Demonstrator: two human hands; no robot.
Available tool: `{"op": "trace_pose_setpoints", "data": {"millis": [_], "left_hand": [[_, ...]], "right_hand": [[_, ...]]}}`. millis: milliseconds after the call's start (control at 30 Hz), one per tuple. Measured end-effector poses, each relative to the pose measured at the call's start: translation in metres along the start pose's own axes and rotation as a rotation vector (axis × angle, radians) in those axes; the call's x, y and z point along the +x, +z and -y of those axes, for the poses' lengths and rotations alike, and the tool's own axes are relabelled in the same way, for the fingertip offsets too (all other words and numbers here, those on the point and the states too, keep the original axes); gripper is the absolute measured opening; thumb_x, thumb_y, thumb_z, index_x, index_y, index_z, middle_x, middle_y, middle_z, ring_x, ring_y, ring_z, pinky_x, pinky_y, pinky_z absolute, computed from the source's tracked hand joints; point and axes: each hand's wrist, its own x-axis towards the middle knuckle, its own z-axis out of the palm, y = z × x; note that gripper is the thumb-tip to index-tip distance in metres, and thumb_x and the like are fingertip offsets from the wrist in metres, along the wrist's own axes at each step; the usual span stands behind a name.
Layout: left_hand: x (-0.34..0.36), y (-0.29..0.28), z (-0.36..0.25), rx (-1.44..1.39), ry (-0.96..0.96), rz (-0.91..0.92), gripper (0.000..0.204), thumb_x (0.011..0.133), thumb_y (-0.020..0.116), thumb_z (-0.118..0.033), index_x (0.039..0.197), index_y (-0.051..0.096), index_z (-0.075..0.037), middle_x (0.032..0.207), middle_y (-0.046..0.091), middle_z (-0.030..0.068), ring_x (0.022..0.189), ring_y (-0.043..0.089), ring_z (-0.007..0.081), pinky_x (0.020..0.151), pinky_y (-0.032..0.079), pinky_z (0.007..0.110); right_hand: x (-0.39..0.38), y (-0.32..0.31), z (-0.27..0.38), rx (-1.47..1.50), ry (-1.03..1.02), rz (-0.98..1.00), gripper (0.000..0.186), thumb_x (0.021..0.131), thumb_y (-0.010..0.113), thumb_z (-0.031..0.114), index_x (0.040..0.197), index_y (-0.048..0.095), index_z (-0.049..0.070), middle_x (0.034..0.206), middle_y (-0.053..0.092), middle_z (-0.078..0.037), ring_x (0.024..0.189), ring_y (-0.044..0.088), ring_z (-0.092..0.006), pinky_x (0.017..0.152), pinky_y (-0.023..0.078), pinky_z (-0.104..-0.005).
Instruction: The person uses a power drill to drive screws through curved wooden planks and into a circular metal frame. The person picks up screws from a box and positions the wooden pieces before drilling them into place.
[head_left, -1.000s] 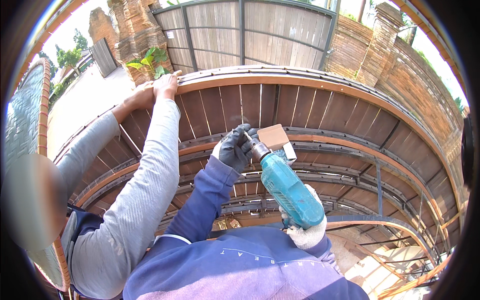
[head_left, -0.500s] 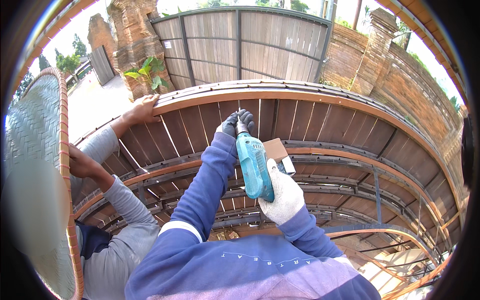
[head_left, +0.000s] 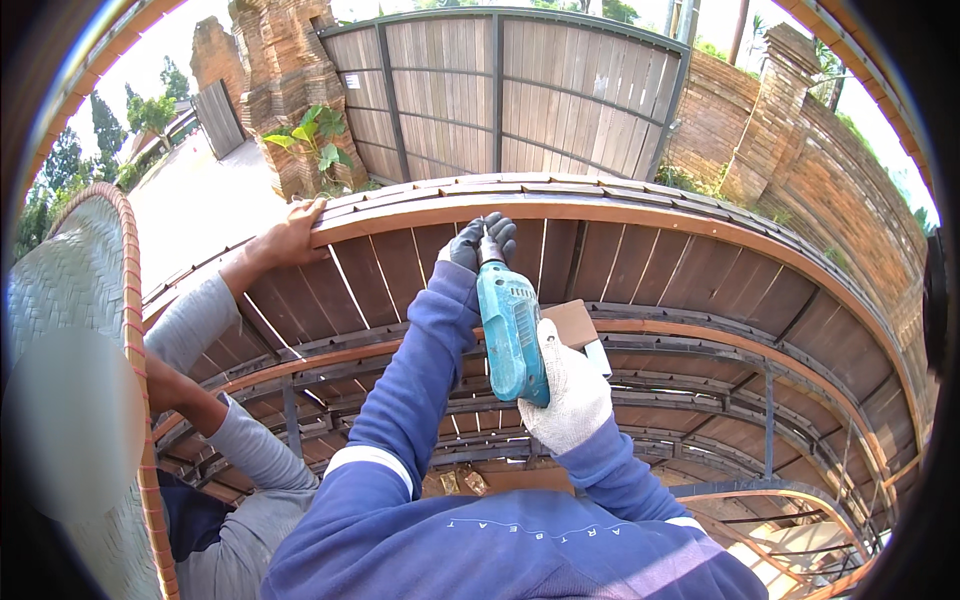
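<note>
By the near rail edge (head_left: 600,212), the drill (head_left: 512,335) is gripped by the right hand (head_left: 572,395) and its chuck (head_left: 490,251) flanked by the left hand (head_left: 464,246), whose closure cannot be told, so the glove (head_left: 506,236) could be snagged by rotation.

Looks like an outdoor building site in or beside a walled yard, judging by the bright sky (head_left: 130,60) and trees (head_left: 150,112) at the far left. Is bounded on the far side by a tall plank gate (head_left: 445,90) in a dark frame, with a rough brick pillar (head_left: 290,90) to its left, a leafy plant (head_left: 312,140) at the pillar's foot, and a long brick wall (head_left: 830,170) to its right. Stretches over pale, sunlit ground (head_left: 215,200) at the far left. Suggests construction through curved tiers of brown boards (head_left: 650,260), a reddish-brown rail (head_left: 600,210) and dark posts (head_left: 769,420), plus a drill (head_left: 515,330) and a carton (head_left: 570,325) just right of it.
</note>
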Motion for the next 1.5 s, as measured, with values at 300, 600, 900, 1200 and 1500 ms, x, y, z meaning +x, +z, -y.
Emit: {"op": "trace_pose_setpoints", "data": {"millis": [300,600,900,1200,1500], "left_hand": [[0.004,-0.005,0.002,-0.01,-0.011,-0.024,0.033,0.111,0.049,-0.024,0.132,0.061,-0.001,0.114,0.074,0.0147,0.099,0.075,0.0288,0.085,0.065,0.046],[0.018,-0.034,0.001,-0.083,-0.051,0.423,0.04,0.111,0.052,-0.034,0.13,0.06,-0.001,0.123,0.069,0.0177,0.112,0.071,0.0311,0.092,0.063,0.047],[-0.129,0.025,0.078,0.11,-0.014,0.127,0.079,0.089,0.075,-0.058,0.14,0.052,-0.001,0.128,0.063,0.0254,0.118,0.066,0.043,0.106,0.055,0.059],[-0.128,0.046,0.082,0.115,0.027,-0.076,0.069,0.09,0.078,-0.037,0.14,0.05,0.002,0.121,0.066,0.0226,0.11,0.071,0.0375,0.095,0.062,0.051],[-0.124,0.054,0.092,0.149,0.087,-0.147,0.073,0.084,0.078,-0.036,0.143,0.049,-0.004,0.12,0.063,0.0227,0.104,0.071,0.0373,0.092,0.064,0.051]], "right_hand": [[0.011,-0.004,0.001,-0.047,-0.07,-0.014,0.077,0.075,0.081,0.003,0.146,0.051,-0.009,0.106,0.073,-0.021,0.097,0.073,-0.0384,0.093,0.056,-0.0426],[0.013,0.002,0.006,0.011,0.033,0.059,0.087,0.076,0.081,0.004,0.153,0.044,-0.008,0.108,0.072,-0.021,0.095,0.073,-0.0371,0.089,0.058,-0.0404],[0.022,-0.006,0.005,0.01,0.069,0.108,0.086,0.076,0.083,0.012,0.15,0.046,-0.009,0.102,0.069,-0.022,0.089,0.071,-0.037,0.079,0.06,-0.0428],[0.028,-0.013,-0.021,0.201,0.059,0.178,0.084,0.076,0.084,0.012,0.149,0.047,-0.007,0.108,0.07,-0.021,0.094,0.072,-0.0373,0.081,0.06,-0.0432],[0.029,-0.017,-0.052,0.324,-0.005,0.271,0.1,0.073,0.087,0.013,0.157,0.036,-0.008,0.105,0.07,-0.022,0.089,0.071,-0.0391,0.078,0.059,-0.0427]]}}
